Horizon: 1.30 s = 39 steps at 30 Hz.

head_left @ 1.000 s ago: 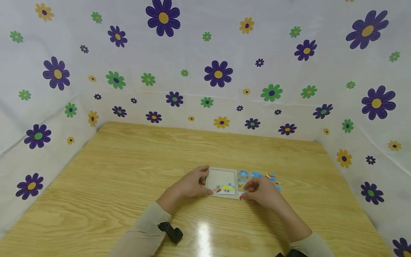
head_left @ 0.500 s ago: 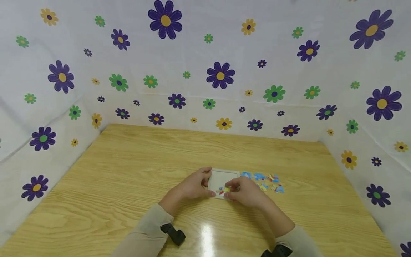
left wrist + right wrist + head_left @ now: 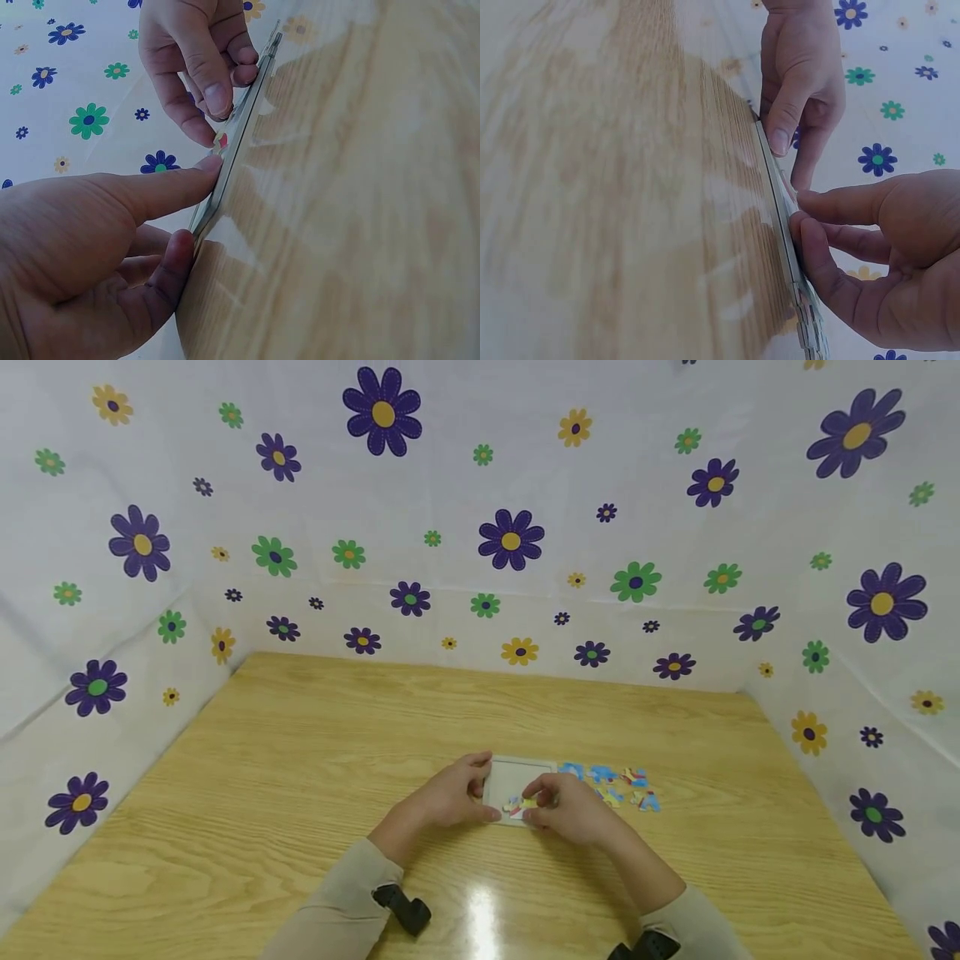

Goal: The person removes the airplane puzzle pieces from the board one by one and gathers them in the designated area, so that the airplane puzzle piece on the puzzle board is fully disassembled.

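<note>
A shallow, pale square puzzle tray lies on the table, its upper part bare. Joined picture pieces in white, red and yellow fill part of its bottom row. My left hand holds the tray's left side, thumb at the near corner and fingers at the far one. Over the lower right of the tray, my right hand pinches a puzzle piece between thumb and fingertips, mostly hidden by them. In the right wrist view those fingertips sit right at the tray's surface.
Several loose blue, yellow and red puzzle pieces lie just right of the tray, partly behind my right hand. The wood-grain table is walled at the back and both sides by a flowered white cloth.
My right hand has moved left from beside the tray to over its lower right, bringing the red-and-white piece along. The left hand keeps its hold; the head view has shifted slightly.
</note>
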Each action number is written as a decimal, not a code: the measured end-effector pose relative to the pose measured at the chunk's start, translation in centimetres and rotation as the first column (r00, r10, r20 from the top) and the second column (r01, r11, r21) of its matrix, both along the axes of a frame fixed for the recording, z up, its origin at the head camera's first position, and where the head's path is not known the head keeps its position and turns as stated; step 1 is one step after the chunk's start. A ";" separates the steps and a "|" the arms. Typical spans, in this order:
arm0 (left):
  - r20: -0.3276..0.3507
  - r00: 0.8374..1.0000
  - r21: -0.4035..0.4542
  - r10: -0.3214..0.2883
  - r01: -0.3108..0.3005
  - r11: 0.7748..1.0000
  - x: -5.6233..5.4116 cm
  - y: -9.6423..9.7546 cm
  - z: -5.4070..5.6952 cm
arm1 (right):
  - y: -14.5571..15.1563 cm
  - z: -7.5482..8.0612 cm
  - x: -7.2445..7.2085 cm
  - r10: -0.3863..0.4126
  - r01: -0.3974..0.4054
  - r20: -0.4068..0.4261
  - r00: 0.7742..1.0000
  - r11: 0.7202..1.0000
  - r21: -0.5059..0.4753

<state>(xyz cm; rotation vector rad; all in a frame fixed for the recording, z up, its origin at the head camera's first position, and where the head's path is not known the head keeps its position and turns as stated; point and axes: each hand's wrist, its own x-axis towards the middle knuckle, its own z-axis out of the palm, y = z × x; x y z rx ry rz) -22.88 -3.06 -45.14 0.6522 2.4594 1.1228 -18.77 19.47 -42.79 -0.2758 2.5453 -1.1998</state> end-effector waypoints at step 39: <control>0.013 1.000 0.011 -0.004 0.004 1.000 0.3 -0.1 0.5 | 4.3 0.3 0.3 0.022 0.005 0.113 0.993 0.973 -0.233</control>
